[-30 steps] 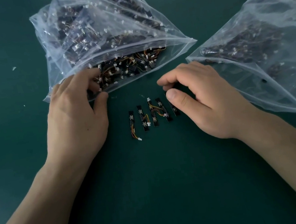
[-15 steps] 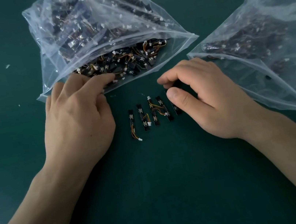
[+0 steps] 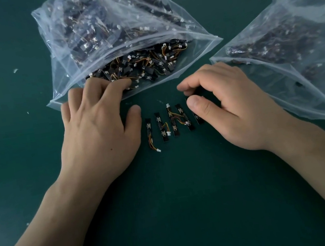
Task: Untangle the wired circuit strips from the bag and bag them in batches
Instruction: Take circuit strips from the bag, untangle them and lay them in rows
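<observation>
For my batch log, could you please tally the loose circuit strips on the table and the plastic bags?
Loose circuit strips: 5, the rightmost partly under the right hand
Plastic bags: 2
Total: 7

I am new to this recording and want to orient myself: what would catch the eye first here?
First, the big open bag at the top centre, crammed with tangled wired strips, the left hand resting at its mouth. Then the row of strips laid side by side on the green table between the hands, the right hand pinching the rightmost strip.
</observation>
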Demonstrator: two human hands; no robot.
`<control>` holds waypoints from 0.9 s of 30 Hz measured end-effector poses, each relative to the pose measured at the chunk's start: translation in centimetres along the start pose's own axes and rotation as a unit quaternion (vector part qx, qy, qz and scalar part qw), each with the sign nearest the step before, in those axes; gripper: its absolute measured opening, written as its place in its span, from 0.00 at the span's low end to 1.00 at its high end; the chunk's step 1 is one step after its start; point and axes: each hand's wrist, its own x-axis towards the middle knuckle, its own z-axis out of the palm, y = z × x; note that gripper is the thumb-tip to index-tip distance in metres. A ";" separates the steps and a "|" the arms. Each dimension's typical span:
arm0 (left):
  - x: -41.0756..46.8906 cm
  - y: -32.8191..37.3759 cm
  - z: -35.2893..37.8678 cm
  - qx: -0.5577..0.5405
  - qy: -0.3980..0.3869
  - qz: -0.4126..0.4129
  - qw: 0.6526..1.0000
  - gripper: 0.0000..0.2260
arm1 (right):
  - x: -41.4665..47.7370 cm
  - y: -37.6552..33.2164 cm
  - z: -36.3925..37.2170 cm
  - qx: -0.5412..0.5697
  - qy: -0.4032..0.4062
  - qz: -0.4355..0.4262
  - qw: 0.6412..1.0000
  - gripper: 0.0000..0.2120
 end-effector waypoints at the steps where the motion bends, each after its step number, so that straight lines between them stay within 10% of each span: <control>1: 0.0 -0.1 0.0 -0.012 0.010 -0.002 1.000 0.20 | 0.0 0.0 0.0 -0.001 -0.001 0.000 1.000 0.15; 19: -0.2 0.4 -0.6 -0.244 0.227 0.025 0.943 0.04 | 0.0 -0.2 -0.3 0.002 -0.007 0.012 1.000 0.16; 27: -1.1 1.2 -0.8 -0.374 0.103 0.194 0.901 0.08 | -0.6 -0.9 -0.6 0.057 0.057 -0.072 0.994 0.18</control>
